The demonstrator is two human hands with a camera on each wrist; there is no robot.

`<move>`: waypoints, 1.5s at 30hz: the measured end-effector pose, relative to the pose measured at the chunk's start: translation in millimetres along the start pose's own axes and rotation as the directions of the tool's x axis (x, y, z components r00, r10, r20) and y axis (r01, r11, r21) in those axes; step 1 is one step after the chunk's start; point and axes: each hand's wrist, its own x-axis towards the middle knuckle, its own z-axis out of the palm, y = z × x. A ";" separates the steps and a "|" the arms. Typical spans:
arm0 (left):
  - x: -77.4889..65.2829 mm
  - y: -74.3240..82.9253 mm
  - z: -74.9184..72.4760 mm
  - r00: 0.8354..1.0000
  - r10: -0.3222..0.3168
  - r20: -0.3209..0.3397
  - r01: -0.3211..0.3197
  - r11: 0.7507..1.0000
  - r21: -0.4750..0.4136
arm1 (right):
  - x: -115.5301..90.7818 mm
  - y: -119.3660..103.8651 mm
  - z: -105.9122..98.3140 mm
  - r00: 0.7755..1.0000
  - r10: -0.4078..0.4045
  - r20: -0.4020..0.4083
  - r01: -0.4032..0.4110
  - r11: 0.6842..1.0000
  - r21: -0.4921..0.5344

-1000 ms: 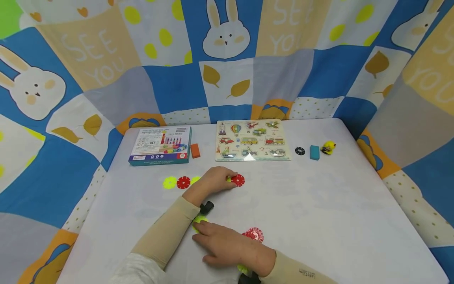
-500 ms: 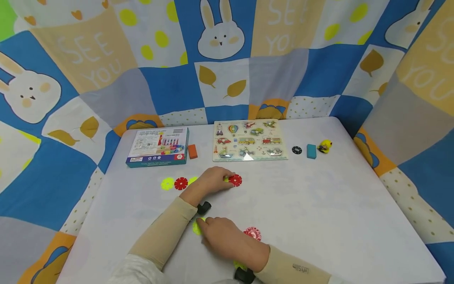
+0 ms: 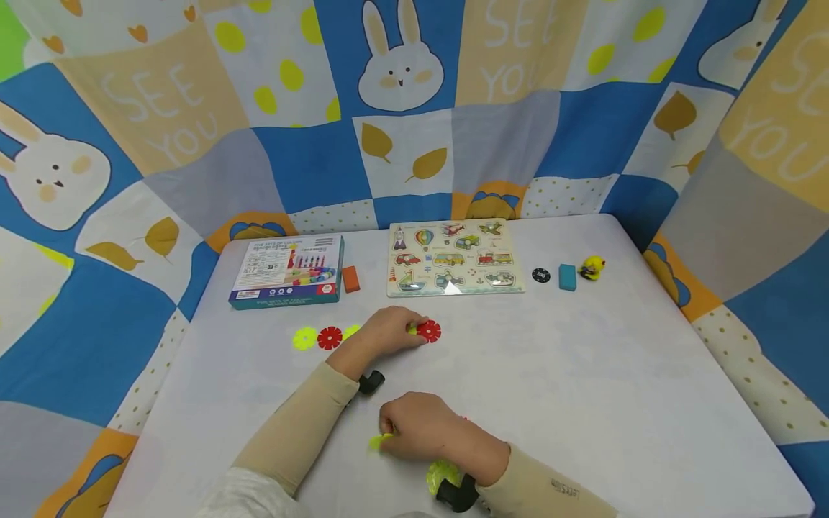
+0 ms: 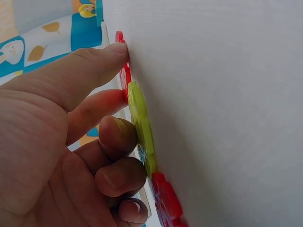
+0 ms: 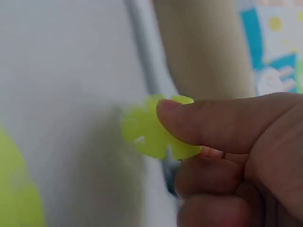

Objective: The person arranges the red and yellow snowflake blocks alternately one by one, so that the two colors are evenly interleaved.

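Note:
A row of flower-shaped plastic discs lies across the table, with a yellow-green disc (image 3: 304, 338) at its left end and a red disc (image 3: 329, 337) beside it. My left hand (image 3: 388, 331) covers the row's middle. Its thumb and index finger hold the red disc (image 3: 429, 331) at the right end by its edges; the curled other fingers rest near a yellow-green disc (image 4: 142, 125). Closer to me, my right hand (image 3: 421, 428) pinches another yellow-green disc (image 5: 147, 132) between thumb and index finger, tilted over the table.
More yellow-green discs (image 3: 442, 476) lie by the right wrist; red ones are mostly hidden behind that hand. Along the back stand a box (image 3: 288, 270), an orange block (image 3: 350, 279), a picture puzzle board (image 3: 456, 257), a black chip (image 3: 540, 275), a teal block (image 3: 567, 278) and a yellow duck (image 3: 592, 267).
My right hand has picked up a yellow-green disc from beside the left forearm and drawn it toward me, fingers going from spread to pinching. My left hand stays at the red disc.

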 end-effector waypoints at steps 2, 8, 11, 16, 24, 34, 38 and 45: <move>0.3 0.3 0.2 1.000 0.002 -0.004 -0.002 1.000 0.001 | -6.6 11.3 -11.7 0.999 0.014 -0.033 -0.011 0.996 0.089; -0.1 3.4 -1.4 1.000 -0.006 -0.004 0.006 1.000 0.007 | -20.1 60.0 -51.4 0.950 0.289 -0.122 -0.220 0.892 0.395; -1.3 4.5 -2.1 1.000 -0.016 0.003 0.016 1.000 0.019 | -19.2 87.3 -66.1 0.879 0.452 -0.149 -0.333 0.808 0.486; -2.5 4.0 -2.1 1.000 -0.023 0.010 0.023 0.999 0.026 | -6.3 125.5 -74.0 0.797 0.561 -0.224 -0.402 0.769 0.496; -1.5 5.5 -0.2 1.000 -0.019 0.014 0.018 0.999 0.031 | 9.1 143.1 -68.9 0.779 0.540 -0.320 -0.400 0.820 0.410; -4.1 8.0 1.7 1.000 0.008 0.001 -0.008 0.994 0.110 | 13.2 139.7 -59.9 0.778 0.508 -0.369 -0.409 0.856 0.317; -3.6 15.6 2.0 1.000 0.015 0.001 -0.015 0.992 0.122 | 12.6 139.2 -59.9 0.782 0.506 -0.364 -0.404 0.856 0.321; 8.6 42.7 8.0 0.998 0.044 -0.038 -0.037 0.983 0.179 | 13.3 141.3 -57.9 0.795 0.469 -0.385 -0.372 0.878 0.301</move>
